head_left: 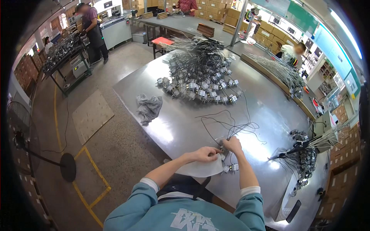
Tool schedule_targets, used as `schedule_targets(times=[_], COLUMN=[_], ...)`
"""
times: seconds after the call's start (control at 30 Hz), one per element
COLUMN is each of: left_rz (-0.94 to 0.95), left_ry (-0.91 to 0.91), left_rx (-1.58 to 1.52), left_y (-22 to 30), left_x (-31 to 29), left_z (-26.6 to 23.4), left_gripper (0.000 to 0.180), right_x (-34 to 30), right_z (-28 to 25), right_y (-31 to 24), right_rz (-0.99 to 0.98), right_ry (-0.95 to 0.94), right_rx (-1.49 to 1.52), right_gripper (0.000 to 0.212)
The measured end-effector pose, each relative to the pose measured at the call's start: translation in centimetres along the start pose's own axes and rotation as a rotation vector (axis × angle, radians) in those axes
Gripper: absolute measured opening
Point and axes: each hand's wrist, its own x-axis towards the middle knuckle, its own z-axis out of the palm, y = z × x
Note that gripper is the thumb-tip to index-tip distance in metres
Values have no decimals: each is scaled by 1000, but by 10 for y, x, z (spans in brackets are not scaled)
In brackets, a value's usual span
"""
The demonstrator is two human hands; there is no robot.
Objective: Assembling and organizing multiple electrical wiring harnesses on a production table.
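At the table's near edge, my right hand [233, 146] is closed on thin black cables [231, 127], which loop away across the metal top. Close beside it, my left hand [208, 154] has its fingers curled in a pinch; what lies between them is too small to make out. Just below my hands are small boxy metal parts [231, 168] with wires. A translucent white sheet [202, 168] spreads under my left hand and hangs toward my lap.
A big heap of cabled metal parts [202, 84] covers the table's far side, with a grey rag [149, 107] to its left. Another cabled bundle [306, 161] lies at right, near a dark phone [293, 211]. Co-workers stand beyond. A fan stand [68, 167] is on the left floor.
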Motion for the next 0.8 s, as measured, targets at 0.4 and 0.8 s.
schedule_targets(times=[0.4, 0.8], left_rz=[-5, -160], left_ry=[10, 246], left_rx=[-102, -243], left_y=[4, 32], left_x=[-6, -79], left_z=[9, 19], left_gripper=[32, 30], right_x=[-11, -32], right_z=[-1, -26], right_y=[-16, 47], right_rz=[11, 44], right_ry=[113, -284], right_rx=[-74, 601], right_gripper=[64, 40])
